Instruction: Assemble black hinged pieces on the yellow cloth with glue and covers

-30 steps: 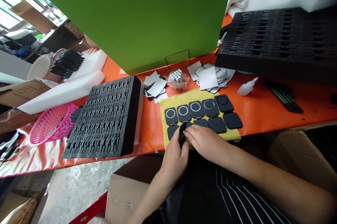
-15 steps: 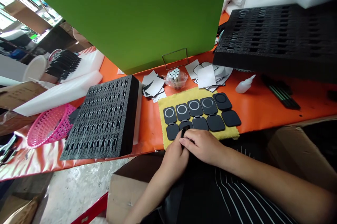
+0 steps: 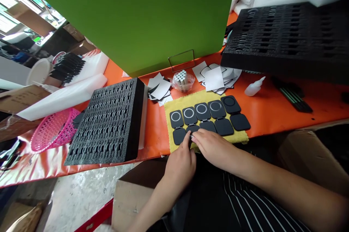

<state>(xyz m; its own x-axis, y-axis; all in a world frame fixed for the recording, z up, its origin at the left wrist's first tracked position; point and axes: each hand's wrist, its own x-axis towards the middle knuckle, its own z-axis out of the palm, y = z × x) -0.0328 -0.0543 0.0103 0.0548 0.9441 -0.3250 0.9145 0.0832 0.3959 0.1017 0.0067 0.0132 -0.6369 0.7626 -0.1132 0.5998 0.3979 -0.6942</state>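
Several black hinged square cases [image 3: 207, 117] lie open in a row on a yellow cloth [image 3: 241, 138], most showing a silver ring in the upper half. My left hand [image 3: 180, 164] and my right hand [image 3: 211, 146] meet at the cloth's near edge, over the second case from the left. Both hands have fingers curled, pinching a small black piece [image 3: 190, 139] between them. What exactly that piece is stays mostly hidden by my fingers.
A black slotted foam tray [image 3: 109, 123] lies left of the cloth, another large one [image 3: 289, 39] at the back right. White paper squares [image 3: 215, 77], a bag of small metal cylinders [image 3: 182, 80], a white squeeze bottle [image 3: 253, 87], a pink basket [image 3: 51, 128] and a green screen [image 3: 136, 17] surround them.
Both hands stayed together at the cloth's near edge, shifting slightly; the black piece, held up on edge a second ago, now sits lower and mostly hidden.
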